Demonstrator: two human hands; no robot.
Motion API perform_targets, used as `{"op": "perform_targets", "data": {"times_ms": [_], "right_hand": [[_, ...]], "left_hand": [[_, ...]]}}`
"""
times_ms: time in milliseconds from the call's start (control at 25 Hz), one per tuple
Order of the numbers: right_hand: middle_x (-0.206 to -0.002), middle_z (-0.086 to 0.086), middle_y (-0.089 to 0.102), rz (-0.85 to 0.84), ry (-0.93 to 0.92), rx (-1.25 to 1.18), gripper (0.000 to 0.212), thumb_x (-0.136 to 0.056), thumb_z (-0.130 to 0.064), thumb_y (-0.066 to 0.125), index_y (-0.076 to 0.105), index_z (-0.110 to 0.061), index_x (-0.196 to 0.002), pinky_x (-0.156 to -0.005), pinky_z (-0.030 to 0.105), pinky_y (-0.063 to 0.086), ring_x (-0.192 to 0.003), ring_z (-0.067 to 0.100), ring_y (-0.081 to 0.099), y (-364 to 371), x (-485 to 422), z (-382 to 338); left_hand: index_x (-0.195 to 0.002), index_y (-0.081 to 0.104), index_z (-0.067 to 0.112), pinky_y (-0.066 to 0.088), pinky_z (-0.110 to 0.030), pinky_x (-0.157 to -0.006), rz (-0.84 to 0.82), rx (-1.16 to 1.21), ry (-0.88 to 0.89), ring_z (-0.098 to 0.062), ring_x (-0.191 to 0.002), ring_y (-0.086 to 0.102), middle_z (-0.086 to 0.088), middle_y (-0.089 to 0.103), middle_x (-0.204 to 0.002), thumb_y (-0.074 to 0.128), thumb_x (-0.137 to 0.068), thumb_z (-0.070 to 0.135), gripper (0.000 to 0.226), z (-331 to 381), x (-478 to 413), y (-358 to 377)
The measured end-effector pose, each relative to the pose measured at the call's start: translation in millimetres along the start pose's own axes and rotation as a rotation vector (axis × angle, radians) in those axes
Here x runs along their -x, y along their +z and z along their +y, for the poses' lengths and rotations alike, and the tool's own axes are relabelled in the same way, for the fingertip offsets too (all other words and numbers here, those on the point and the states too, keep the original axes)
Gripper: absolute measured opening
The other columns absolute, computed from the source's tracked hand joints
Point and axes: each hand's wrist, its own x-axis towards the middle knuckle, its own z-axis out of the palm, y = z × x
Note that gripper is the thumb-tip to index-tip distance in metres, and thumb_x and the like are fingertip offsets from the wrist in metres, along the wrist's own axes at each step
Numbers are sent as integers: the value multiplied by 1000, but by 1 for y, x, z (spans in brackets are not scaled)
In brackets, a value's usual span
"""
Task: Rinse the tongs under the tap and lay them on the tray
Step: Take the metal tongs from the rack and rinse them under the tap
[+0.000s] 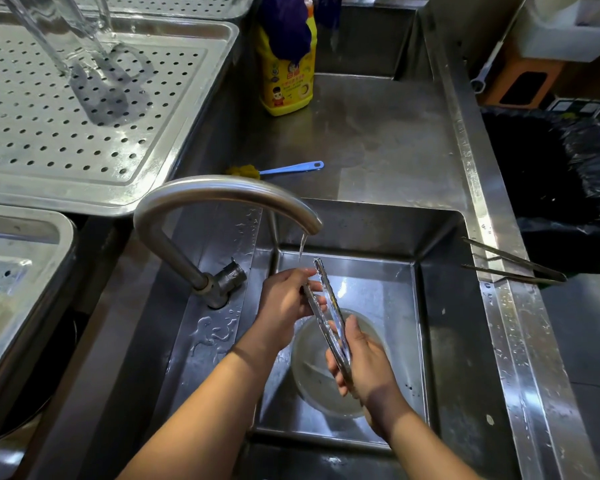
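Note:
Shiny steel tongs (329, 306) are held over the sink basin (440, 306), tips up near the thin stream of water from the curved tap (222, 192). My right hand (364, 368) grips their lower, hinge end. My left hand (284, 299) pinches one arm of the tongs near the tips. The perforated steel tray (94, 109) lies at the upper left, beside the sink.
A clear glass jug (66, 32) stands on the tray. A yellow detergent bottle (288, 74) and a blue-handled brush (278, 169) sit behind the basin. A second pair of tongs (513, 265) rests on the sink's right rim. A black-bagged bin (551, 178) is at the right.

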Motion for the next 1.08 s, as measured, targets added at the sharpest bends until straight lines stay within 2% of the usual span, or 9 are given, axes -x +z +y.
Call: {"op": "perform_targets", "data": {"times_ms": [80, 200, 280, 360, 480, 680, 880, 1000, 1080], "right_hand": [[-61, 9, 62, -12, 35, -37, 64, -83, -75, 40, 74, -21, -79, -40, 24, 35, -42, 16, 46, -1, 0, -5], [-61, 11, 62, -40, 42, -60, 65, -81, -77, 39, 77, -24, -77, -40, 25, 33, -42, 17, 45, -2, -3, -14], [-61, 11, 62, -48, 70, -107, 71, -79, -77, 40, 76, -19, -95, -38, 24, 32, -42, 17, 45, -4, -4, -16], [-63, 13, 62, -54, 87, -132, 73, -79, -76, 40, 71, -16, -107, -37, 23, 31, -42, 17, 44, -7, -4, -16], [-64, 15, 64, -65, 62, -134, 70, -77, -77, 41, 75, -17, -91, -38, 23, 30, -43, 17, 43, -7, -2, -17], [-65, 14, 64, -76, 23, -97, 63, -82, -76, 40, 76, -25, -69, -39, 22, 29, -42, 17, 42, -3, -2, -18], [-67, 14, 64, -64, 25, -87, 59, -86, -71, 41, 76, -26, -71, -41, 24, 30, -43, 17, 42, -4, 0, -14], [-65, 13, 63, -89, 5, -93, 61, -84, -71, 43, 78, -21, -83, -39, 23, 31, -43, 16, 44, 0, -4, -17], [-65, 13, 62, -126, 14, -140, 52, -86, -68, 48, 79, -26, -81, -38, 22, 30, -42, 17, 44, 4, -7, -22]], "left_hand": [[-93, 66, 5, 55, -27, -47, -32, 11, -17, -22, -54, 65, -27, 63, -93, 49, -94, 4, 16, 3, -2, -2], [-95, 65, 4, 55, -28, -46, -9, -34, 20, -25, -55, 67, -18, 71, -83, 48, -99, 14, 20, 5, -6, -3], [-98, 65, 4, 54, -26, -45, -4, -94, 40, -24, -50, 68, -8, 75, -69, 47, -102, 21, 25, 4, -6, -5], [-100, 65, 5, 55, -29, -46, 3, -91, 21, -26, -52, 69, -8, 75, -68, 52, -101, 21, 20, 1, -6, -6], [-88, 64, 7, 55, -30, -46, 56, -40, -5, -26, -50, 68, -12, 68, -69, 58, -95, 14, 12, -2, -8, -8], [-79, 68, 8, 53, -27, -43, 111, -20, 58, -20, -44, 63, -7, 69, -61, 60, -98, 26, 27, -1, -7, -5], [-90, 68, 6, 55, -27, -45, 31, -39, 75, -22, -52, 69, -17, 69, -76, 52, -96, 0, 18, 5, -7, -8], [-82, 67, 10, 55, -29, -46, 92, 27, 70, -29, -61, 67, -21, 70, -80, 55, -100, 16, 23, 4, -7, -2], [-82, 67, 9, 54, -27, -45, 104, 97, 44, -25, -55, 66, -15, 70, -72, 55, -101, 22, 26, 7, -7, -2]]}}
